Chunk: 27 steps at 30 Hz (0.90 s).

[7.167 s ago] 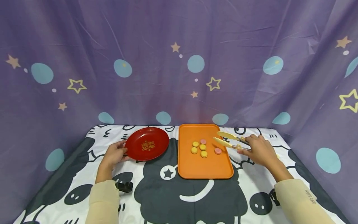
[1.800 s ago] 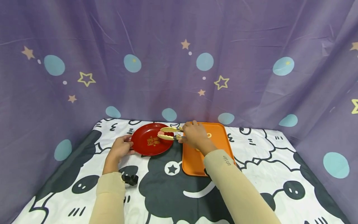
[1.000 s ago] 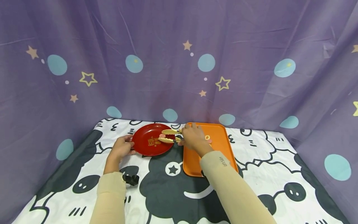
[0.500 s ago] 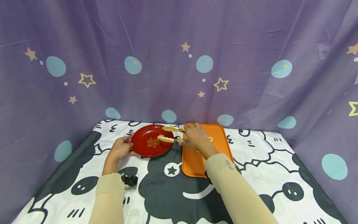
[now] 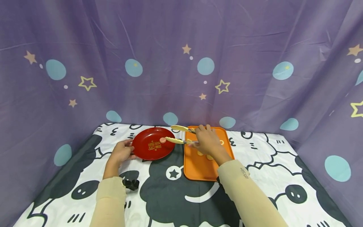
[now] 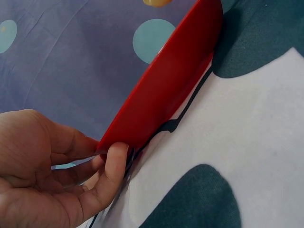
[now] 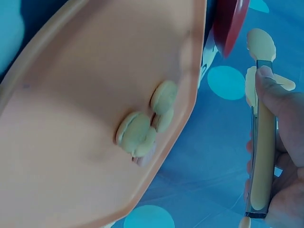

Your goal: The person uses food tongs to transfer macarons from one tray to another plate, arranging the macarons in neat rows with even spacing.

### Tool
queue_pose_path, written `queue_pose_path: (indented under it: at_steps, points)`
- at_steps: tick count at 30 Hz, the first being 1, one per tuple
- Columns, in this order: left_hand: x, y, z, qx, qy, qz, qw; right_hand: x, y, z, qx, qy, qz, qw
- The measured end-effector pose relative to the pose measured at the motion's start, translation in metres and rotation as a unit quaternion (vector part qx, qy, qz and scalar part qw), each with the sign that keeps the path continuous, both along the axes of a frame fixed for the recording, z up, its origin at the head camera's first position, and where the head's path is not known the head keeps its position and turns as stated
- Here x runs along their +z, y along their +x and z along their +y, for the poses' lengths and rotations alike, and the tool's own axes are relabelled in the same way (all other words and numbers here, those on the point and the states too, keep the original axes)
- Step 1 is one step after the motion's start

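My left hand [image 5: 122, 153] pinches the left rim of a red plate [image 5: 141, 149], thumb above and fingers beneath, as the left wrist view shows. On the plate's right part lies a pink macaron [image 5: 162, 140]. My right hand [image 5: 208, 142] grips a pair of food tongs [image 7: 264, 156] with yellow tips. Their arms stand apart, nothing between them; the lower tip is close by the macaron. Below that hand is an orange tray [image 5: 198, 171]. Several yellow macarons [image 7: 134, 132] and a pinkish one [image 7: 145, 156] sit on it, partly covered by my hand in the head view.
A white and dark cartoon-print cloth [image 5: 170, 201] covers the table. Behind it hangs a purple curtain [image 5: 158, 91] with stars and blue dots. The plate stands left of the tray, a narrow strip of cloth between them.
The tongs went from the tray's right side to the plate with a pink macaron, which now lies there released. Their arms have spread and my right hand has shifted right. My left hand stayed.
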State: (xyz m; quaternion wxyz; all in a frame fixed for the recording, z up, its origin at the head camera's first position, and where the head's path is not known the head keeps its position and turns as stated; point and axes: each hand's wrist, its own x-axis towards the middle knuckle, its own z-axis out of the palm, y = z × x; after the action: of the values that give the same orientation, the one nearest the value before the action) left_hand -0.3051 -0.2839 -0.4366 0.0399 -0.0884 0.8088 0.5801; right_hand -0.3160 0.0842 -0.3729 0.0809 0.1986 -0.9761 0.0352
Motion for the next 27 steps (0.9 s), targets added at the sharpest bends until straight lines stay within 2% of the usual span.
queue_pose_path:
  at_steps: [9, 19, 27]
  points:
    - [-0.001, 0.000, 0.001, 0.003, 0.000, 0.002, 1.0000, 0.004, 0.005, 0.015, -0.011, 0.007, 0.014, 1.000]
    - [-0.002, 0.000, 0.000, 0.000, 0.008, 0.005, 1.0000, 0.010, 0.011, 0.031, -0.029, -0.010, 0.013, 0.999]
    - [-0.004, -0.001, 0.000, 0.004, 0.004, 0.005, 1.0000, 0.010, 0.018, 0.053, -0.027, -0.026, 0.015, 0.999]
